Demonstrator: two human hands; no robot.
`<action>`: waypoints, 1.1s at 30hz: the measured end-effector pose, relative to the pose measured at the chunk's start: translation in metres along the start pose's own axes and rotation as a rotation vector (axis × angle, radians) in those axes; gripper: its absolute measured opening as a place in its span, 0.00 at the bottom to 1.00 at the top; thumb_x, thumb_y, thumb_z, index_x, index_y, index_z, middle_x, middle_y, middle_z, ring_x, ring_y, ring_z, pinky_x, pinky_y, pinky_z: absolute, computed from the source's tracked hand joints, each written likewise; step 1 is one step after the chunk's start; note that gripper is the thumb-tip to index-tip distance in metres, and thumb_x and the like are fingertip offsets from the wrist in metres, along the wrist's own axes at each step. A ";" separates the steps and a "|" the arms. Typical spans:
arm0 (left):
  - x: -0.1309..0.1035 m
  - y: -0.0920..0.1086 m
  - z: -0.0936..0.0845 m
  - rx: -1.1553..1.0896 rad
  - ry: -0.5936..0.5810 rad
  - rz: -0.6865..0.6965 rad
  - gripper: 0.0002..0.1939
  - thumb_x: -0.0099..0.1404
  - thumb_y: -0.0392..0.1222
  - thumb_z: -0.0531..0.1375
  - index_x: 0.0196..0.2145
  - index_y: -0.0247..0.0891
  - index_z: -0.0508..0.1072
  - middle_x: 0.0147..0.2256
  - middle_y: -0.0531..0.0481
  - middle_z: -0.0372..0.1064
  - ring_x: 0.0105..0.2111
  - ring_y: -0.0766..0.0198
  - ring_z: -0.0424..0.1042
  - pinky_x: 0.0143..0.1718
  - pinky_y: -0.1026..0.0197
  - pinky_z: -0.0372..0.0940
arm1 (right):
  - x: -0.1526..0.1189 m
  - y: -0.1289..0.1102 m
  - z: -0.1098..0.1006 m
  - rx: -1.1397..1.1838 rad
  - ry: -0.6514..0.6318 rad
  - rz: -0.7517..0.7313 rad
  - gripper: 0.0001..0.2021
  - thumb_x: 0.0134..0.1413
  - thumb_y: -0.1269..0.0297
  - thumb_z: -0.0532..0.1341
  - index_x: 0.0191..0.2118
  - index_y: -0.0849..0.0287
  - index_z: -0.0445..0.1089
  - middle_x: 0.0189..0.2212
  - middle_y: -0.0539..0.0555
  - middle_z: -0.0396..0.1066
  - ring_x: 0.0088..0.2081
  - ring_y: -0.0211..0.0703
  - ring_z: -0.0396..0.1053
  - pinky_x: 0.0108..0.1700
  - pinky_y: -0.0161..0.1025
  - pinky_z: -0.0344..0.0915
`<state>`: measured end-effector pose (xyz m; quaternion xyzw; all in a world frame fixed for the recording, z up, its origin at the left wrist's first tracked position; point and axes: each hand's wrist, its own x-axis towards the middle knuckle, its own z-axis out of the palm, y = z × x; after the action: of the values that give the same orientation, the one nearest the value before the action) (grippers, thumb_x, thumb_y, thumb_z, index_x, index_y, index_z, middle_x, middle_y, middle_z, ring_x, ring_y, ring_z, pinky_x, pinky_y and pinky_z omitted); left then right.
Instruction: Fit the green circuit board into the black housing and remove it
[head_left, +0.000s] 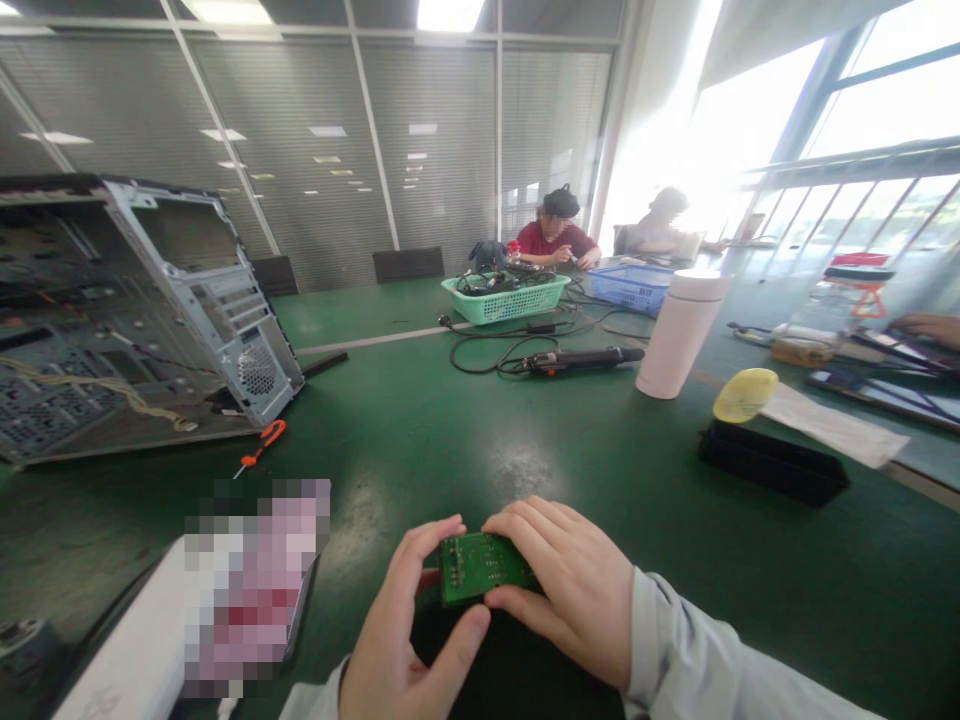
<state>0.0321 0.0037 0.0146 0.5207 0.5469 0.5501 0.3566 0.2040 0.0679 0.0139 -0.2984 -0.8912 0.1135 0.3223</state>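
A small green circuit board (pixel 480 565) is held low over the near side of the green table, its face with solder points turned up. My right hand (pixel 566 590) grips its right end, fingers along the far edge and thumb along the near edge. Around the left end curls my left hand (pixel 420 610), its index fingertip at the far left corner and its thumb by the near edge. The underside of the board is hidden. Beneath the hands is a dark area that I cannot make out.
An opened computer case (pixel 255 370) stands at left, with an orange-handled tool (pixel 264 445) before it. Further back are a corded black electric screwdriver (pixel 581 360), a green basket (pixel 517 305) of cables and a pink bottle (pixel 679 335). A black tray (pixel 772 465) lies right. Two people sit beyond.
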 end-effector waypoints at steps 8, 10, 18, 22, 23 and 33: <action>0.005 -0.006 0.004 -0.172 0.144 -0.071 0.17 0.60 0.47 0.60 0.45 0.42 0.75 0.51 0.44 0.70 0.56 0.47 0.61 0.49 0.56 0.61 | 0.009 0.003 -0.001 0.970 -0.073 0.745 0.29 0.55 0.35 0.47 0.31 0.59 0.66 0.23 0.51 0.66 0.25 0.37 0.64 0.28 0.36 0.60; 0.009 -0.007 0.005 -0.165 0.154 -0.107 0.15 0.61 0.47 0.58 0.43 0.40 0.76 0.49 0.44 0.71 0.55 0.47 0.62 0.47 0.56 0.61 | 0.011 0.006 0.001 1.245 -0.171 0.853 0.32 0.50 0.33 0.49 0.33 0.62 0.66 0.18 0.50 0.63 0.19 0.34 0.60 0.22 0.34 0.54; 0.015 -0.015 0.001 -0.177 0.112 -0.133 0.13 0.62 0.47 0.57 0.37 0.39 0.78 0.42 0.44 0.74 0.49 0.49 0.66 0.42 0.58 0.63 | 0.010 0.016 -0.009 1.042 -0.097 0.834 0.33 0.48 0.31 0.47 0.36 0.61 0.63 0.25 0.52 0.66 0.24 0.37 0.66 0.27 0.35 0.61; 0.017 -0.019 -0.002 -0.178 0.120 -0.167 0.13 0.60 0.48 0.58 0.37 0.40 0.79 0.43 0.44 0.74 0.48 0.49 0.67 0.42 0.58 0.64 | -0.004 0.052 -0.044 0.454 0.171 0.704 0.32 0.46 0.31 0.51 0.43 0.57 0.61 0.38 0.58 0.68 0.37 0.46 0.66 0.42 0.46 0.64; 0.017 -0.020 -0.003 -0.196 0.120 -0.183 0.12 0.60 0.47 0.59 0.36 0.40 0.79 0.42 0.44 0.74 0.47 0.49 0.67 0.42 0.57 0.64 | -0.010 0.064 -0.057 0.322 0.215 0.699 0.32 0.45 0.33 0.53 0.45 0.57 0.61 0.41 0.59 0.68 0.40 0.49 0.66 0.45 0.48 0.62; 0.024 -0.026 -0.005 -0.309 0.121 -0.268 0.10 0.58 0.46 0.60 0.32 0.42 0.80 0.41 0.43 0.75 0.48 0.45 0.69 0.39 0.55 0.67 | -0.091 0.158 -0.176 -0.467 0.229 0.945 0.25 0.49 0.48 0.56 0.48 0.62 0.66 0.41 0.65 0.70 0.32 0.47 0.66 0.38 0.45 0.62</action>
<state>0.0177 0.0293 -0.0052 0.3482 0.5408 0.6055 0.4688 0.4457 0.1403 0.0400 -0.7411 -0.6205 0.0116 0.2563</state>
